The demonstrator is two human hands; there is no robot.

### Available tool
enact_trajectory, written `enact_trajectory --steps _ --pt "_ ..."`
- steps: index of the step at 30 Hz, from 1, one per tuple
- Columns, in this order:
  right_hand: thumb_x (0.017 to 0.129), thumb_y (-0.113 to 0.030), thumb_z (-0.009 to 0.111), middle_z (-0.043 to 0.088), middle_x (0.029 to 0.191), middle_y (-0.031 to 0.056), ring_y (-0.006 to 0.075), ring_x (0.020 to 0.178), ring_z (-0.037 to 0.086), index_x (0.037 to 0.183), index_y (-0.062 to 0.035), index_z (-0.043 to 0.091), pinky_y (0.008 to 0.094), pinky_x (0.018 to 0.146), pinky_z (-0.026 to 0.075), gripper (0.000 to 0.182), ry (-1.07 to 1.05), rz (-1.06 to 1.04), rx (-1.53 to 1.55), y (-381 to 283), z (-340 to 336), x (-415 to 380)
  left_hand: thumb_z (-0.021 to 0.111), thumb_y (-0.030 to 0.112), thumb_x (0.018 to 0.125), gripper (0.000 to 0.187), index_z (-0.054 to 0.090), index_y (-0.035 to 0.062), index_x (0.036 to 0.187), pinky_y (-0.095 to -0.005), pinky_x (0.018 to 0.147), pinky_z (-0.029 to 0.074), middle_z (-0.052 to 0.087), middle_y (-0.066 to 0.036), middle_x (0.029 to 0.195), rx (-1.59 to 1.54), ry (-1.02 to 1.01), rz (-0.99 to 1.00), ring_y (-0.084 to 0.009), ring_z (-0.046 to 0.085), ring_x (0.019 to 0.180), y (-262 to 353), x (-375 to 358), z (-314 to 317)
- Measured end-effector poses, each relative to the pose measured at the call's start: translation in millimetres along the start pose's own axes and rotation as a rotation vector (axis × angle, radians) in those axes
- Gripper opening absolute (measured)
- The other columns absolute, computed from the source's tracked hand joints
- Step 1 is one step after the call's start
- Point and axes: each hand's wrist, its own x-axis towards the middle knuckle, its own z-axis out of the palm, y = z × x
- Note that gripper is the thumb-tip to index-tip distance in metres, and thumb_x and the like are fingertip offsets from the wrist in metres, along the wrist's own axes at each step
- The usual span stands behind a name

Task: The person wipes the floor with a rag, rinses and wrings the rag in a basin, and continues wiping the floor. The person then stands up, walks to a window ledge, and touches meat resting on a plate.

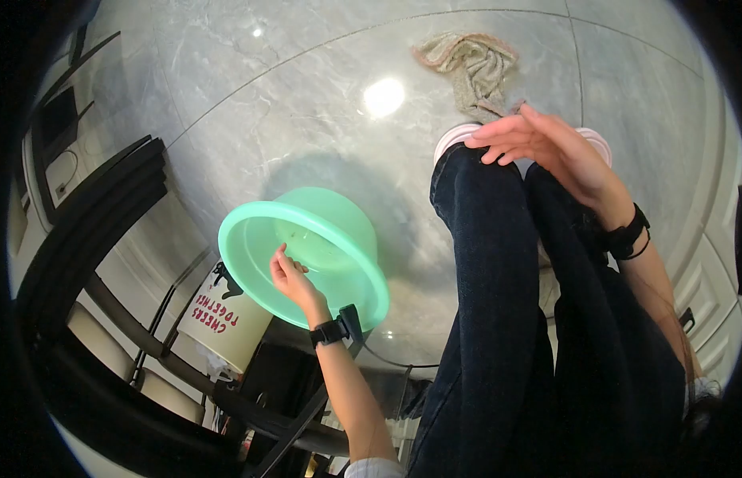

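Note:
My left hand (pixel 291 279) is over the mouth of a mint-green plastic basin (pixel 339 219), its fingers loosely curled in and nothing visible in them. The basin's opening faces up and toward the left, and its inside looks bare apart from small specks. Above my knees, my right hand (pixel 550 147) is stretched out with its fingers extended and holds nothing. Just beyond its fingertips a crumpled grey-beige cloth (pixel 475 68) with a pinkish edge lies on the floor, near my pink-and-white shoe (pixel 451 139).
A cream bin (pixel 227 327) with red lettering stands left of the basin, beside black chair-like frames (pixel 84 231). A dark cable (pixel 387 362) runs near my left wrist. Grey marble tiles (pixel 267 103) cover the floor, and white panelled cabinets (pixel 710 279) line the right side.

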Motion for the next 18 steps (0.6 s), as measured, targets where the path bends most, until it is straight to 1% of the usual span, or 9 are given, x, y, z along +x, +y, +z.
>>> enact_trajectory --steps 2,5,8,10,11,12,15,18 --pt "0.103 -0.050 0.033 0.066 0.120 0.0176 0.0206 0.100 0.065 0.123 0.0034 0.061 0.0319 0.094 0.048 0.063 -0.020 0.004 0.043 0.2 1.1 -1.4 0.050 0.023 0.102 0.025 0.063 0.0015 0.107 -0.0223 0.053 0.033 0.038 0.005 0.066 0.048 -0.052 0.124 -0.0039 0.036 0.059 38.2 -12.8 18.8" --pt "0.103 -0.053 0.032 0.061 0.126 0.0194 0.0225 0.105 0.063 0.131 0.0037 0.054 0.0341 0.099 0.046 0.067 -0.086 -0.002 0.142 -2.3 0.8 -2.9 0.050 0.023 0.102 0.026 0.063 0.0015 0.107 -0.0226 0.054 0.034 0.039 0.005 0.066 -0.046 -0.098 0.276 -0.0041 0.037 0.059 97.5 -38.4 46.7" --pt "0.102 -0.056 0.030 0.057 0.131 0.0207 0.0245 0.110 0.061 0.136 0.0038 0.048 0.0364 0.103 0.042 0.072 -0.169 -0.028 0.250 -5.0 1.0 -3.0 0.053 0.019 0.100 0.022 0.064 0.0007 0.105 -0.0220 0.056 0.035 0.041 0.004 0.068 -0.027 -0.245 0.370 -0.0048 0.039 0.062 144.7 -74.9 78.5" --pt "0.101 -0.058 0.029 0.055 0.134 0.0212 0.0256 0.113 0.060 0.139 0.0039 0.046 0.0382 0.106 0.039 0.075 -0.222 -0.046 0.306 -6.9 3.2 -3.1 0.060 0.011 0.095 0.015 0.067 0.0003 0.103 -0.0205 0.060 0.036 0.045 0.003 0.073 0.054 -0.476 0.397 -0.0052 0.042 0.066 156.3 -90.9 101.9" --pt "0.101 -0.059 0.028 0.054 0.135 0.0213 0.0260 0.114 0.059 0.139 0.0039 0.045 0.0387 0.107 0.039 0.076 -0.236 -0.051 0.316 -7.4 3.8 -3.4 0.067 0.006 0.087 0.014 0.069 0.0026 0.100 -0.0218 0.061 0.038 0.048 0.001 0.077 0.077 -0.573 0.408 -0.0074 0.044 0.068 157.5 -94.8 113.1" --pt "0.100 -0.060 0.028 0.053 0.135 0.0213 0.0264 0.115 0.058 0.140 0.0040 0.043 0.0392 0.108 0.038 0.077 -0.250 -0.056 0.328 -7.5 4.5 -3.9 0.073 0.001 0.079 0.019 0.072 0.0048 0.098 -0.0231 0.062 0.040 0.051 -0.001 0.080 0.103 -0.670 0.420 -0.0097 0.046 0.069 158.3 -98.9 122.0" --pt "0.100 -0.062 0.028 0.050 0.138 0.0214 0.0272 0.119 0.056 0.141 0.0040 0.041 0.0401 0.110 0.035 0.079 -0.291 -0.064 0.377 -5.8 6.5 -6.5 0.077 0.003 0.077 0.022 0.074 0.0074 0.098 -0.0238 0.063 0.041 0.054 -0.002 0.081 0.052 -0.721 0.349 -0.0104 0.047 0.069 163.8 -117.2 139.2" --pt "0.100 -0.062 0.026 0.047 0.141 0.0213 0.0277 0.123 0.053 0.142 0.0040 0.040 0.0405 0.112 0.033 0.080 -0.332 -0.052 0.403 -7.9 12.6 -9.1 0.078 0.003 0.076 0.022 0.074 0.0081 0.098 -0.0238 0.062 0.040 0.056 -0.002 0.083 0.004 -0.743 0.342 -0.0103 0.047 0.068 159.8 -123.0 140.9"
